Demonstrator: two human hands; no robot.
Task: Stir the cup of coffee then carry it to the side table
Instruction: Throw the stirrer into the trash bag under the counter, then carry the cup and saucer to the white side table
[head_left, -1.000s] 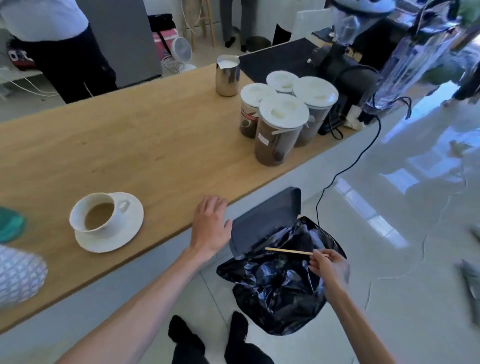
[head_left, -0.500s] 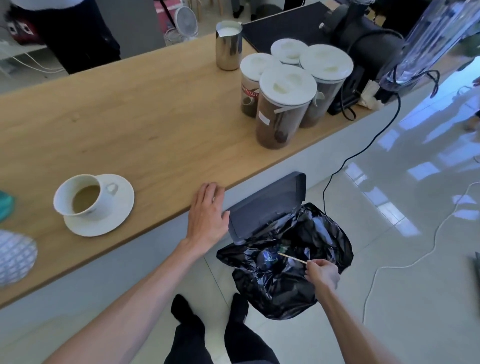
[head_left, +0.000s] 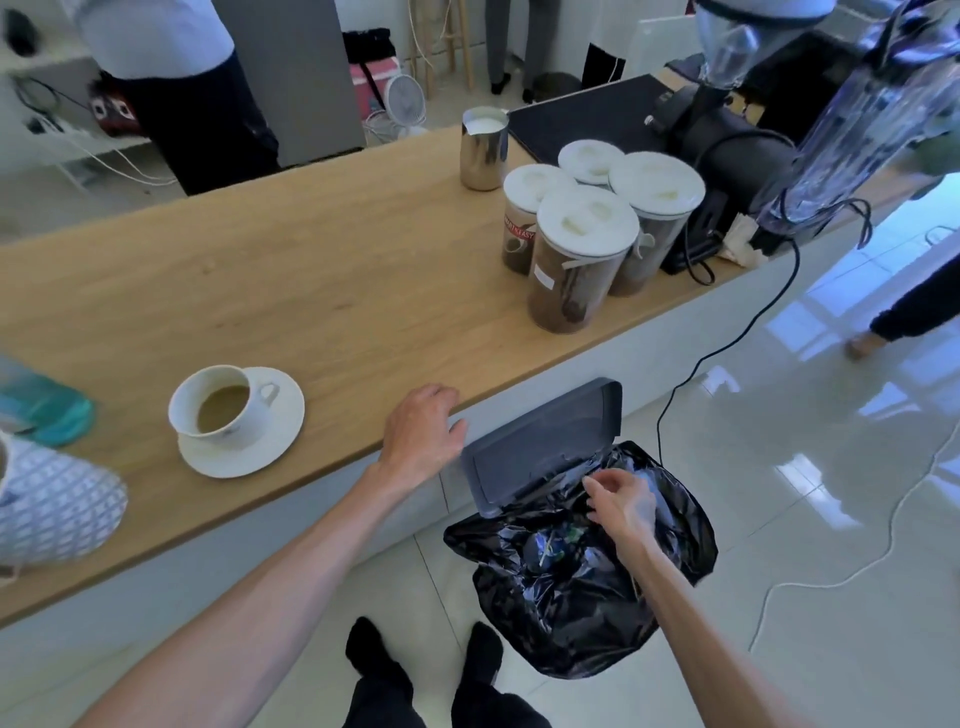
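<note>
A white cup of milky coffee (head_left: 215, 405) stands on a white saucer (head_left: 270, 441) near the front edge of the wooden counter (head_left: 291, 291), at the left. My left hand (head_left: 423, 434) rests flat on the counter's front edge, right of the saucer, holding nothing. My right hand (head_left: 621, 501) hovers over the open bin lined with a black bag (head_left: 587, 587) on the floor; its fingers are apart and empty. The wooden stir stick is no longer in my hand and I cannot pick it out in the bag.
Several lidded coffee canisters (head_left: 582, 260) and a steel milk jug (head_left: 483, 148) stand at the counter's right. A grinder (head_left: 727, 135) and blender sit behind them, with a black cable (head_left: 727, 348) hanging to the floor. A person (head_left: 171, 88) stands behind the counter. A patterned cup (head_left: 57, 504) is at the left edge.
My right hand held a wooden stir stick over the bin; now the stick is gone from it and the fingers have opened. My left hand stays on the counter edge.
</note>
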